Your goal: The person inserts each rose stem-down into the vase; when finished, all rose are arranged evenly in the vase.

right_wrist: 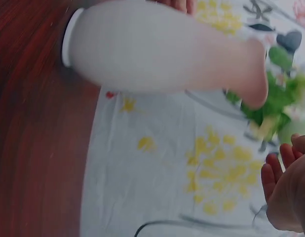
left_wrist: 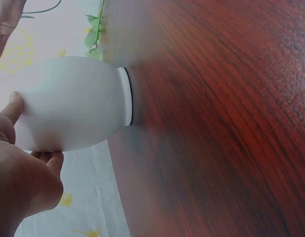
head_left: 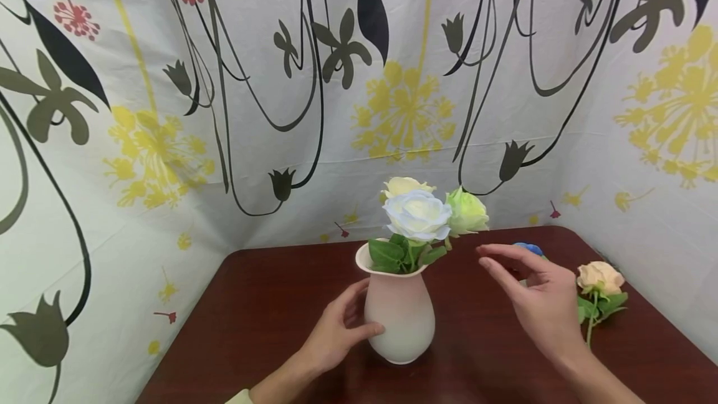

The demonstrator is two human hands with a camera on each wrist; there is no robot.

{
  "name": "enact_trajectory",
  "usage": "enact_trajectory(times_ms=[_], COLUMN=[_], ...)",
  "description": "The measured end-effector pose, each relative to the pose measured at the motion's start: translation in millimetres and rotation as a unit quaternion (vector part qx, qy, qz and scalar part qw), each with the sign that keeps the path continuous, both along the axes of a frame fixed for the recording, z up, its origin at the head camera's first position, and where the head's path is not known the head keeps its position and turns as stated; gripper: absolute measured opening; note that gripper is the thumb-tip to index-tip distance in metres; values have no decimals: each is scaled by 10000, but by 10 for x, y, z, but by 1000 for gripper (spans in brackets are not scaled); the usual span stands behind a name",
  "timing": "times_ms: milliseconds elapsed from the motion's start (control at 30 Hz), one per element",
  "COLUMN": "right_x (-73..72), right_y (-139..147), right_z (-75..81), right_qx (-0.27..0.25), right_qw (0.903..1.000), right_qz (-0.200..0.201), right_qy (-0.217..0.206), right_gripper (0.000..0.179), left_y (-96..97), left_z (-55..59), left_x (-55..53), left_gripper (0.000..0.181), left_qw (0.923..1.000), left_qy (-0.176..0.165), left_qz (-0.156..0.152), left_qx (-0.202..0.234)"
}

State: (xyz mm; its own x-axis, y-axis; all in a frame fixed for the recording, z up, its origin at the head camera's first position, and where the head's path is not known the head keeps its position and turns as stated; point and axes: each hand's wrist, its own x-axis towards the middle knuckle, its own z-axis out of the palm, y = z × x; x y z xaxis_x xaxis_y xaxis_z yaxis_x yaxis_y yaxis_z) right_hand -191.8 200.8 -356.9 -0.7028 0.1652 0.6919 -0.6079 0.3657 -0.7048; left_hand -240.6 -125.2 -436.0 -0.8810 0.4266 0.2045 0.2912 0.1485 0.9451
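Fingers (left_wrist: 55,163) of the left hand (head_left: 336,332) curled lightly round the side of a pale vase (head_left: 399,317), thumb laid across its front. Those of the right hand (head_left: 538,304) were bent loosely, thumb and forefinger tips close together with nothing between them, just beside the flowers.

The vase stood upright on the table, in front of the person, holding a pale blue rose (head_left: 417,214), a cream rose (head_left: 408,186) and a light green rose (head_left: 467,211) above green leaves (head_left: 387,254). It looked smooth, stiff and probably breakable, perhaps a little slippery; the rounded belly or narrower neck seemed the safest hold. The flowers seemed light, with soft petals, best taken by the stem.

Dark reddish wood grain covered the table (head_left: 269,310). At its right lay a peach rose (head_left: 600,278); behind the right hand showed something blue (head_left: 529,247), probably another bloom, though mostly hidden. White cloth (head_left: 252,142) printed with yellow, red and grey plants hung round the table.
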Motion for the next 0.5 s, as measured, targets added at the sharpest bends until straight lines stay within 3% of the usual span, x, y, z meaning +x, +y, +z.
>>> enact_trajectory(times_ms=[167,300,367,500], right_x=[-133,-258,-321,-443], right_y=[359,684,845,1145], right_z=[-77,-188,-263,-437], right_qx=[-581,-1236,-1675,-2507], right_qw=[9946,9801,9676,9322], right_qz=[103,553,951,1700], right_qy=[-854,-1452,-1633,-1981], right_gripper=[33,38,35,25], left_y=[3,3,2,-3], left_z=[6,9,9,9], left_x=[3,2,1,0], left_gripper=[73,73,73,73], left_qw=[10000,10000,10000,10000], left_qy=[-33,-68,-79,-85], left_qz=[8,2,3,20], left_qx=[-4,-6,-14,-17])
